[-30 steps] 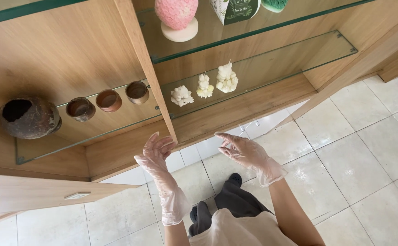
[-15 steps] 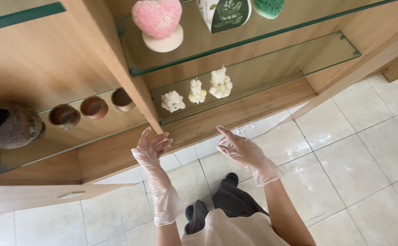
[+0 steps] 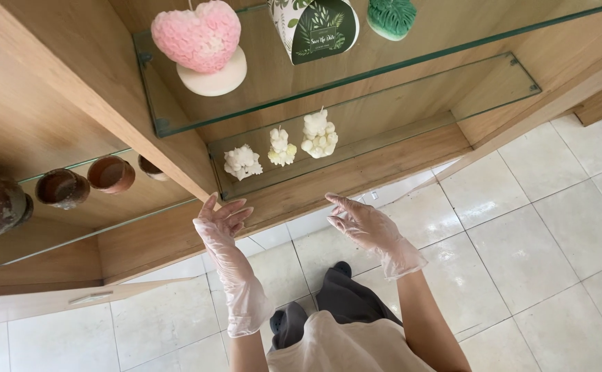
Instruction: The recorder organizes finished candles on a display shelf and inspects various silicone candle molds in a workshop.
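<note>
Both gloved hands, left point(image 3: 219, 222) and right point(image 3: 357, 222), spread and empty, near lower glass shelf's point(image 3: 383, 141) front edge; 3 white candles point(image 3: 281, 147) above. Approach slowly, fingers clear of glass.

Bright, even daylight, soft shadows only. Glare patches on the glossy floor tiles point(image 3: 521, 207) at right. Glass shelf point(image 3: 356, 76) edges catch light and reflect faintly. Focus sharp at centre; wide-angle stretch bends the cabinet lines towards the edges. No visible motion blur.

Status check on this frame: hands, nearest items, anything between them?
Left gloved hand open, empty. Right gloved hand open, empty. Three small white sculpted candles on lower glass shelf, untouched. Nothing between.
</note>
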